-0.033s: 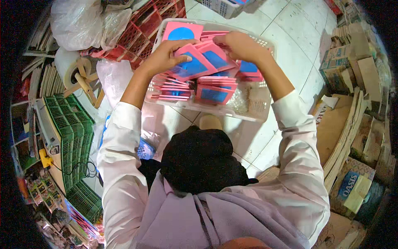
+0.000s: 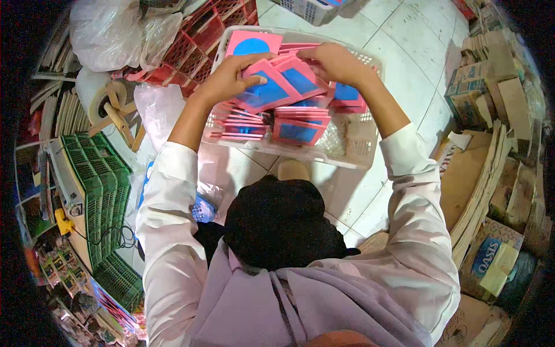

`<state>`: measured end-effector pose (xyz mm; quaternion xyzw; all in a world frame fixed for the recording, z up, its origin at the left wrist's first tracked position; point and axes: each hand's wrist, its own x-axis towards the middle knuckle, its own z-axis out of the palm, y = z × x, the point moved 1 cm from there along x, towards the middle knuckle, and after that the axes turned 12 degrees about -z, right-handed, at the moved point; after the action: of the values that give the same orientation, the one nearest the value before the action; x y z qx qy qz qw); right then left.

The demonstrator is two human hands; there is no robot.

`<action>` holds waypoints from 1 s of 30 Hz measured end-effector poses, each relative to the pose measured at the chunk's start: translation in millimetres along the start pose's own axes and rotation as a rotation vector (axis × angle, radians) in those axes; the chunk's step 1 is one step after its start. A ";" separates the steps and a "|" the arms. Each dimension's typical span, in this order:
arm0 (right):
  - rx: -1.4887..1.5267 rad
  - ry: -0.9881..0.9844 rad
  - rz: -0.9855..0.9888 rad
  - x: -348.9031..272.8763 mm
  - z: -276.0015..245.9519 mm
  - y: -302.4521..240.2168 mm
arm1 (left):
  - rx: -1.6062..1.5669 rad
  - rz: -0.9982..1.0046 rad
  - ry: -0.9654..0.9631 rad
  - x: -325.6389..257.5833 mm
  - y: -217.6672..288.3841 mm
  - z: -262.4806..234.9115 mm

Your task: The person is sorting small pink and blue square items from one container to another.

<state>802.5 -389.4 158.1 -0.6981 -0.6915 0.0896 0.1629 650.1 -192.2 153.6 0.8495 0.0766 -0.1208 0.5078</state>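
Note:
Both hands are over a white plastic basket (image 2: 347,163) on the floor. My left hand (image 2: 230,80) grips the left edge of a fanned bunch of pink-bordered blue cards (image 2: 267,92), thumb on top. My right hand (image 2: 335,62) has its fingers closed on the far right side of the same bunch; its fingertips are partly hidden. Beneath lie stacked cards (image 2: 241,124) of the same kind and another stack (image 2: 298,132) beside them. A card with a blue circle (image 2: 253,46) lies at the back left, and more cards (image 2: 347,93) are on the right.
Green plastic crates (image 2: 98,185) stand on the left, near a tape roll (image 2: 110,98) and a yellow-handled tool (image 2: 63,221). A red crate (image 2: 202,43) and clear plastic bags (image 2: 107,34) are behind. Flattened cardboard (image 2: 471,179) and boxes (image 2: 471,87) line the right.

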 end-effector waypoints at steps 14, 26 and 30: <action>0.118 0.136 0.072 -6.2 25.0 2.9 | 0.247 0.103 0.150 -5.2 -21.6 8.3; 0.183 0.853 0.683 -111.3 -3.8 3.1 | 0.235 0.058 0.232 -22.4 -46.3 6.9; -0.114 0.747 0.925 -132.5 29.5 25.8 | 0.210 0.083 0.228 -20.9 -40.7 9.9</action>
<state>812.6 -517.9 108.3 -0.9186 -0.2150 -0.1376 0.3015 618.4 -181.9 120.7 0.9086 0.0853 -0.0098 0.4087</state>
